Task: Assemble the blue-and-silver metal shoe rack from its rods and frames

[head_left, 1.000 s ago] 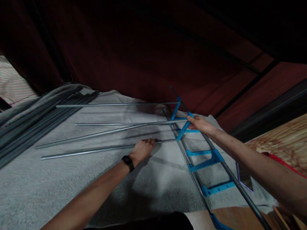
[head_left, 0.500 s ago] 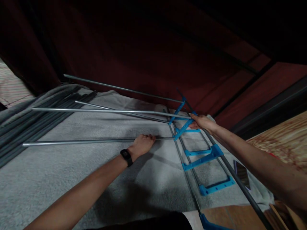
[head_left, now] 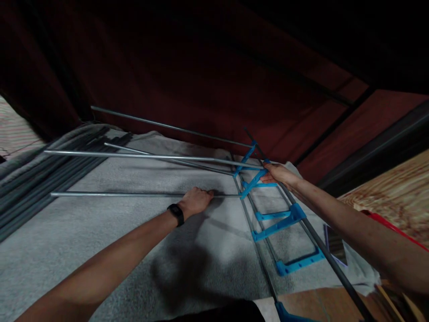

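Note:
My left hand [head_left: 197, 201], with a black watch at the wrist, is closed around a thin metal tube [head_left: 117, 194] whose right end meets a blue plastic bracket [head_left: 252, 184]. My right hand [head_left: 276, 174] grips that bracket's upper end, where it joins a grey pole [head_left: 323, 248]; the fingers are partly hidden behind it. A second metal tube [head_left: 144, 155] runs left from the same bracket, above the first. Farther back, another blue bracket [head_left: 244, 159] carries two more tubes. Lower on the frame, more blue brackets [head_left: 278, 223] link the long poles.
Several loose grey tubes [head_left: 50, 185] lie at the left on a grey blanket [head_left: 127, 255]. A phone [head_left: 335, 245] rests at the right, near a wood-patterned surface [head_left: 395, 192] and a red object [head_left: 395, 228]. Dark red fabric [head_left: 174, 80] hangs behind.
The tube in my left hand has shifted right, its far left end now nearer the hand. My right hand stays on the bracket. The view has shifted slightly.

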